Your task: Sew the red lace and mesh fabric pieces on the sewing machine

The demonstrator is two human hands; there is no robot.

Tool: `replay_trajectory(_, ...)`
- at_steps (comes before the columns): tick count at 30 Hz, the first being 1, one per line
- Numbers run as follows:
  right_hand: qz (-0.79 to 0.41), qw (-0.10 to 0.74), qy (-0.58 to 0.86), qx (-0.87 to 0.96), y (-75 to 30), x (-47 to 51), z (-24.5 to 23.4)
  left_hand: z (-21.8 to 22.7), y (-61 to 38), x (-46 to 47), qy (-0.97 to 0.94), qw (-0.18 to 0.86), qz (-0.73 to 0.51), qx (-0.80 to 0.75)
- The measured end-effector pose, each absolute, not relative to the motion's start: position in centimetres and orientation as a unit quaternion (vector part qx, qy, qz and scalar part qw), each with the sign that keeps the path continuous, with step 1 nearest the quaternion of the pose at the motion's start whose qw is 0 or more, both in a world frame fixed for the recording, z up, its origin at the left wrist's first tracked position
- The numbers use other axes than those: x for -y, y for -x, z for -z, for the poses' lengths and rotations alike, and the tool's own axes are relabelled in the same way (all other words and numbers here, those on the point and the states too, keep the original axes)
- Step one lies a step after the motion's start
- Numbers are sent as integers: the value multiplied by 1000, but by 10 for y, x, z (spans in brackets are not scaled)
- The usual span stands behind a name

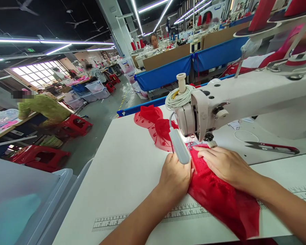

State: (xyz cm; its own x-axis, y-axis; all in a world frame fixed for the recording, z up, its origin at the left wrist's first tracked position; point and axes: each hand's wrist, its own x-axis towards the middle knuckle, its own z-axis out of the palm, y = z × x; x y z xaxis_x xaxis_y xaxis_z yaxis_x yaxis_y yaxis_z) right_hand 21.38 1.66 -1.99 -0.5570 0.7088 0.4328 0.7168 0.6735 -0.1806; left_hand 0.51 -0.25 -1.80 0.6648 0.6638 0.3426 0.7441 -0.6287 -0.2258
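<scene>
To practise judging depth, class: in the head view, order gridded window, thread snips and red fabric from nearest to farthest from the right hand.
1. Red fabric: under the right hand, touching it.
2. Thread snips: right of the hand.
3. Gridded window: far across the room, left.

White table [112,177]: sewing machine [244,98], red cloth [219,194], separate red sheer pieces [163,127].

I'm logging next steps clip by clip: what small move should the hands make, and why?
Probably ease the red fabric slightly toward the presser foot: it already reaches there, with the right hand resting on it and the left at its edge.
</scene>
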Motion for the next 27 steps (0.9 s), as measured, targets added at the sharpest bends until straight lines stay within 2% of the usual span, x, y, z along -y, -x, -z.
replay_trajectory(6, -2, 232, 408, 883, -214, -18, 19, 16, -6, 2, 894, 157, 121, 402)
replay_trajectory(11, -24, 214, 427, 878, -213, -19, 22, 14, -6, -3, 887, 140, 174, 403)
replay_trajectory(15, -18, 244, 397, 885, -212, -19, 21, 7, -4, -3, 910, 108, 197, 347)
replay_trajectory(19, -13, 261, 356, 897, -217, -16, 20, 0, -2, 0, 937, 51, 186, 290)
replay_trajectory(27, 26, 275, 330, 903, -227, -14, 22, -4, -2, 9, 922, 57, 128, 361)
